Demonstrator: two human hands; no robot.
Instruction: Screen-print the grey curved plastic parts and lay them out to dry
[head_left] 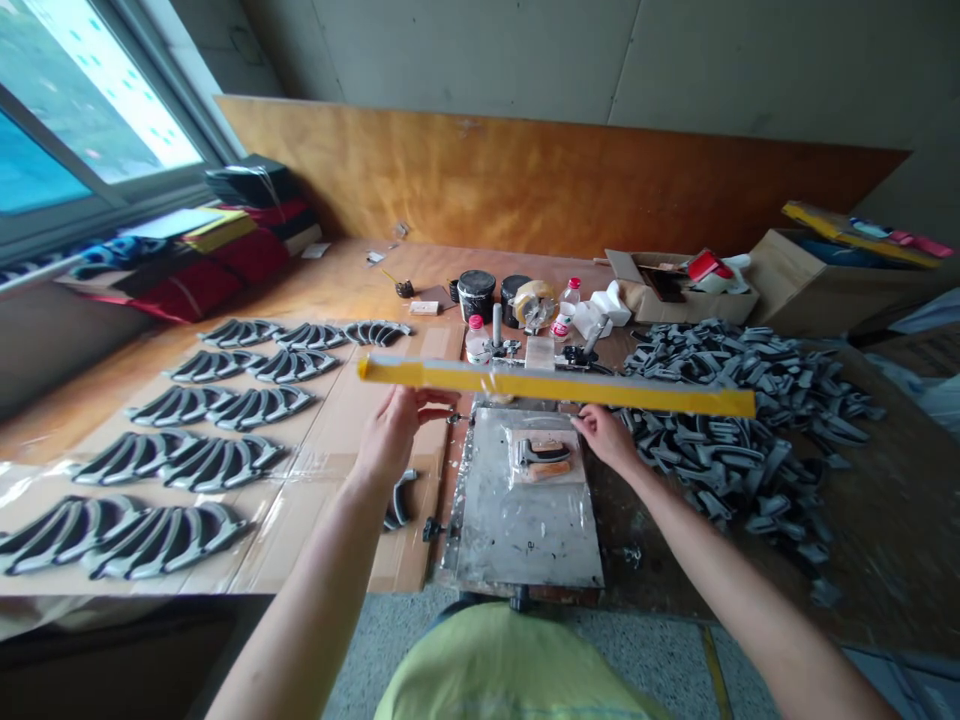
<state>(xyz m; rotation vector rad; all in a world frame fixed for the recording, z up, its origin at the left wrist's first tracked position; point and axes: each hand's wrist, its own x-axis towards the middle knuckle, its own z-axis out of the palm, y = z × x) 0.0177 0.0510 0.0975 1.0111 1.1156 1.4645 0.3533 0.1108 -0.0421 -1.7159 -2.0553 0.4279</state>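
Note:
A long yellow bar [555, 385] hangs level above the bench, in front of me. My left hand [394, 430] is under its left part with the fingers curled up against it, gripping it. My right hand [606, 435] lies on the right edge of a metal plate [525, 530], fingers stretched towards a grey curved part [544, 452] that sits on an orange holder under clear film. The right hand holds nothing. Another grey curved part [401, 497] lies on the cardboard just below my left hand.
Rows of grey curved parts [217, 405] are laid out on cardboard at the left. A big loose heap of the same parts [742, 410] fills the right. Tins [476, 293], a tape roll [534, 302], small bottles [477, 340] and cardboard boxes [810, 280] stand behind the plate.

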